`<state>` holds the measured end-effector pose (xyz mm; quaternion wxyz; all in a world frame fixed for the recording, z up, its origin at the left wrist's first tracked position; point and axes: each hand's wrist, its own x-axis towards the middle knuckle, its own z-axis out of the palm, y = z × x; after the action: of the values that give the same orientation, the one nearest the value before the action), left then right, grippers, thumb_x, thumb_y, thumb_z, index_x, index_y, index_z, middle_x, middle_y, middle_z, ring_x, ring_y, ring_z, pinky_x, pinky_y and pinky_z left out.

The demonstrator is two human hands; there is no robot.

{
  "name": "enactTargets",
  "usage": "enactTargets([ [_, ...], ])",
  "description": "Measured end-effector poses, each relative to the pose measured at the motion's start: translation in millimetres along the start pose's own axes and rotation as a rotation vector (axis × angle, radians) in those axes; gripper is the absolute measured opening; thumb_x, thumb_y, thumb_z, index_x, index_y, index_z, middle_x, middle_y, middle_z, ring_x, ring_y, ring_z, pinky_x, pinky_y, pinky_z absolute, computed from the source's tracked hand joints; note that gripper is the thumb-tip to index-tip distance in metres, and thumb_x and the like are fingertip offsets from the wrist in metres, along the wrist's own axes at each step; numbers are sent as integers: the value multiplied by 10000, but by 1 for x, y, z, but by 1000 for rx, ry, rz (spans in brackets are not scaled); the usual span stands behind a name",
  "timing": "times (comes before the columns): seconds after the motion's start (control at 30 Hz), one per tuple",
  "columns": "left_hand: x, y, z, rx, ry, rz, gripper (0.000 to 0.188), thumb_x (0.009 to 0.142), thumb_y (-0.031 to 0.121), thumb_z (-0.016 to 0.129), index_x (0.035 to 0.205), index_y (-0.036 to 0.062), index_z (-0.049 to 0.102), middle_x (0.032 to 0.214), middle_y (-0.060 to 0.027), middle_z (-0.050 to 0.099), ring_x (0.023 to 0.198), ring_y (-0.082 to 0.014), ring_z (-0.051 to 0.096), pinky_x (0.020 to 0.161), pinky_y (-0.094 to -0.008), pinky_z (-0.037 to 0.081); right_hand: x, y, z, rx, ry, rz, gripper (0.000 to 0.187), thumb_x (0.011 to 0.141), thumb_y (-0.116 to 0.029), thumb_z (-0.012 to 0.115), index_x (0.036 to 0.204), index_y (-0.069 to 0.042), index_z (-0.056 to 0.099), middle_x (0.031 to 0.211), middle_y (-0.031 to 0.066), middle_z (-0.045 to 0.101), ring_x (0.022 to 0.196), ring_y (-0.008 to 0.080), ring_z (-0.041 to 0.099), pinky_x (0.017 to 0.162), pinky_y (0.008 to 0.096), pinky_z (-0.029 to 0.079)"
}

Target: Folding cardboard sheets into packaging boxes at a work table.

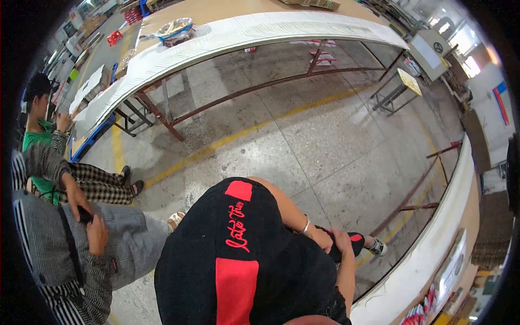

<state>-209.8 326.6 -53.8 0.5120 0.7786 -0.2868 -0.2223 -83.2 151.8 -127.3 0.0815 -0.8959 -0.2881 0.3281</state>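
My left arm comes out of a wide black sleeve [197, 244] with red patches and red lettering, and wears a thin bracelet [307, 225]. At its end, my left hand [320, 239] lies close against a dark trouser leg with a red patch [355, 242]; its fingers are mostly hidden. My right hand [342, 239] meets it there, its fingers resting loosely on the dark cloth. Both hands are close together, low on the right side of my body. No tool or workpiece shows in either.
Beside me on the left, a person in grey checks [124, 238] holds a small black object [84, 214]. Behind, another person in green [38, 135] reaches to a long white-covered table [260, 27]. A second table [411, 271] runs along the right; a small stool [407, 82] stands beyond.
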Motion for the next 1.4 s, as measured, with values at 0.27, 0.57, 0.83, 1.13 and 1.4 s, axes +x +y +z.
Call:
enactTargets([
  [0.27,29,-1,-1,218,-151,3,296,806,353,680,734,67,703,686,-105,659,661,-283,622,605,-450,442,-39,-37,-28,-178,337,-18,510,933,-439,433,844,-23,715,798,226,662,784,416,632,782,506,450],
  [0.57,67,-19,11,223,-192,-64,357,819,368,673,682,38,677,646,-120,640,616,-280,596,606,-445,434,-46,-37,-36,-279,365,3,473,951,-411,418,887,-61,730,818,220,666,811,385,635,801,466,434],
  [0.83,39,21,-20,40,-182,-97,405,849,368,651,637,24,683,638,-89,665,618,-229,619,635,-394,470,-26,-35,-57,-169,204,15,499,910,-470,454,901,-45,716,888,257,658,883,415,636,838,488,470],
  [1.13,26,2,-15,159,-201,19,358,889,326,605,697,49,724,659,-52,691,642,-182,648,652,-352,496,21,-8,-84,-421,-106,128,641,928,-562,356,1080,-23,667,1103,209,650,1088,372,597,956,453,443],
  [1.4,31,16,-21,124,-188,-82,359,873,341,618,696,45,715,668,-66,687,654,-201,650,665,-365,495,2,13,-74,-465,65,73,604,947,-531,343,1006,-44,695,1066,217,653,1045,382,607,933,471,445],
])
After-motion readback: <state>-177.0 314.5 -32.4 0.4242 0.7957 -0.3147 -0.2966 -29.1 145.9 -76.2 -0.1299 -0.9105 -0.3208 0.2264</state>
